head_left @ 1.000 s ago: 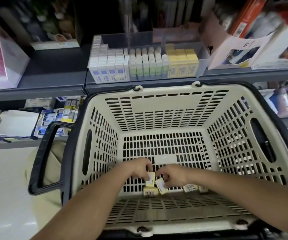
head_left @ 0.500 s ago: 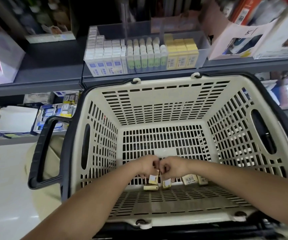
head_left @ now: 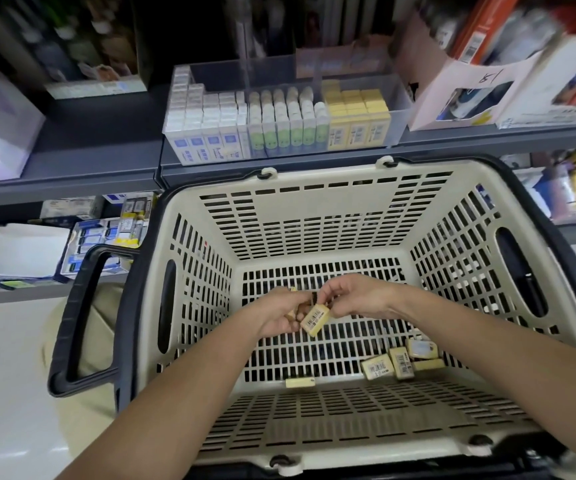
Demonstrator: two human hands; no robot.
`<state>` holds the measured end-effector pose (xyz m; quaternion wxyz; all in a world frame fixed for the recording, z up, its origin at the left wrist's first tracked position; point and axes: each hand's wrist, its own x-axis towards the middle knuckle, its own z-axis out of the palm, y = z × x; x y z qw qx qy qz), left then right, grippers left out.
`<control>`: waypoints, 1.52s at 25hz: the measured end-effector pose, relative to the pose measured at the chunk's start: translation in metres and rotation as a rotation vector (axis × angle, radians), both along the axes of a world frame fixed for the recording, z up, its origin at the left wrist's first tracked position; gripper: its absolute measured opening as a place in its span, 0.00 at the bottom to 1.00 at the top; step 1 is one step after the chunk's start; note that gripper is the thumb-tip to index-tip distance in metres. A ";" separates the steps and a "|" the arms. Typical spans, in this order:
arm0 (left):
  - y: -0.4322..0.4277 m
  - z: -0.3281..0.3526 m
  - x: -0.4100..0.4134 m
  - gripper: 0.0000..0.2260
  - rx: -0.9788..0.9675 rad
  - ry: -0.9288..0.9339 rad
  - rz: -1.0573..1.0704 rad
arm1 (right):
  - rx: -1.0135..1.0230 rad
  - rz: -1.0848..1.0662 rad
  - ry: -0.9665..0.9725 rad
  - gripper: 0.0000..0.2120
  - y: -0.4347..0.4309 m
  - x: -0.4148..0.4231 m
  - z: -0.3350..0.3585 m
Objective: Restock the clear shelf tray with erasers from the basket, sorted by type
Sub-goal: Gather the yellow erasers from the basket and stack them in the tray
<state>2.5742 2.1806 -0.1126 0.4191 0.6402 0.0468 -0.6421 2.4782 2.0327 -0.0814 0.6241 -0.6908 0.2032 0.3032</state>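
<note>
Basket [head_left: 331, 209]: cream plastic, slotted, matt; handle [head_left: 82, 306] black plastic, ribbed. Yellow erasers [head_left: 399, 362]: paper sleeves, barcode labels. Tray [head_left: 400, 98], 12 o'clock: clear plastic, glossy. Shelf [head_left: 72, 140]: grey, matt, smooth.

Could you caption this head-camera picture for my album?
Left hand and right hand hold yellow erasers inside the basket, clear shelf tray beyond.

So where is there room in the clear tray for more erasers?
The back of the clear tray is bare: behind the yellow erasers, behind the green ones, and behind the white-and-blue ones, all the way to the back wall. The front rows are crowded, packed tight against the front wall.
</note>
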 end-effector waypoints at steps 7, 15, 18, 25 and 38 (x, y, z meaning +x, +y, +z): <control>0.017 0.013 0.020 0.16 -0.216 0.363 -0.107 | -0.030 -0.119 -0.116 0.09 0.000 0.002 -0.003; 0.024 0.007 0.033 0.14 -0.203 0.238 0.115 | -0.247 0.361 0.082 0.11 0.049 -0.026 -0.045; 0.026 0.004 0.032 0.12 -0.177 0.222 0.093 | -0.414 0.591 0.002 0.17 0.067 -0.030 -0.055; 0.025 -0.004 0.034 0.21 -0.187 0.275 0.137 | -0.451 0.524 -0.106 0.07 0.046 -0.011 -0.033; 0.005 0.004 0.014 0.19 -0.250 0.326 -0.071 | -0.200 -0.165 -0.167 0.08 -0.017 -0.003 0.002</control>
